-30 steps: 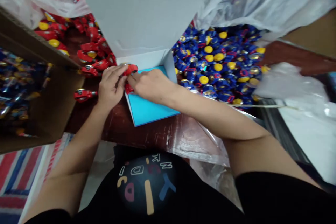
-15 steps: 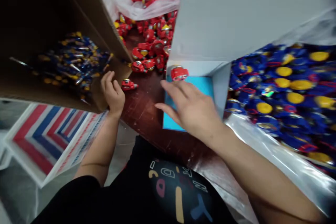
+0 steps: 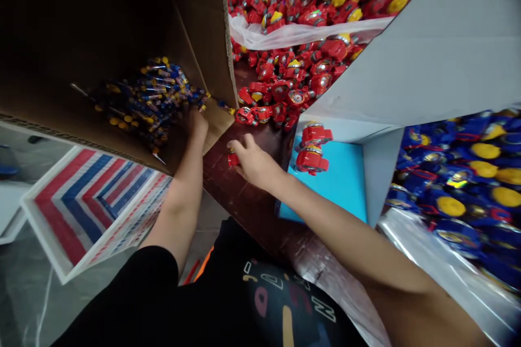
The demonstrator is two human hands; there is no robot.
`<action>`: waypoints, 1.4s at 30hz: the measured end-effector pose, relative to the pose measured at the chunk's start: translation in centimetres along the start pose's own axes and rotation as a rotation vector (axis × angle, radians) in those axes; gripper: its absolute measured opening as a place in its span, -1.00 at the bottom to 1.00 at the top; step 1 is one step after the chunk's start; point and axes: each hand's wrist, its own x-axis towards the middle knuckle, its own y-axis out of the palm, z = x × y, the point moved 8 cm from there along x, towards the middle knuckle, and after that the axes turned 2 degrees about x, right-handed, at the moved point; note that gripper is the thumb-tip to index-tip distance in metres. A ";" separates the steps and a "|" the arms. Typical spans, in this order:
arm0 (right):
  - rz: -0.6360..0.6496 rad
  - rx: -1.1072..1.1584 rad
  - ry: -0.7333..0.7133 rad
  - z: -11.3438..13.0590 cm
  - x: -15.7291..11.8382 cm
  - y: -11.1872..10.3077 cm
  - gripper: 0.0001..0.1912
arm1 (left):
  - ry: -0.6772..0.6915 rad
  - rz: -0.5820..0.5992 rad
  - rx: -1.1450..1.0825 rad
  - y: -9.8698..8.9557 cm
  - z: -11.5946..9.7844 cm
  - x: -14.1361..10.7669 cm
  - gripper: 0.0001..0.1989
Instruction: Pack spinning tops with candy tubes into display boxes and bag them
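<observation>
My left hand (image 3: 194, 122) reaches into a cardboard box (image 3: 211, 38) at the left, at the edge of a pile of small blue and yellow items (image 3: 163, 87); its fingers are lost in shadow. On the dark red table my right hand (image 3: 254, 160) has its fingers closed on a small red toy (image 3: 233, 159). Right of it, two red toys (image 3: 311, 160) lie one beside the other in a white box with a bright blue bottom (image 3: 342, 173). More red toys (image 3: 280, 89) are heaped behind my right hand.
A white plastic bag (image 3: 268, 38) holds more red toys at the back. Blue toys with yellow discs (image 3: 484, 168) fill clear plastic at the right. A striped red, white and blue tray (image 3: 77, 200) sits at the lower left. The white box's tall flap (image 3: 419, 49) stands behind it.
My left hand has moved into the cardboard box. My right hand has left the white box and gone left to a red toy on the table. Two red toys now show in the white box.
</observation>
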 end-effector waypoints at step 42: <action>-0.539 0.280 0.013 -9.4 -21.1 -8.4 -0.57 | 0.644 0.161 -0.516 1.9 -18.3 -22.5 0.05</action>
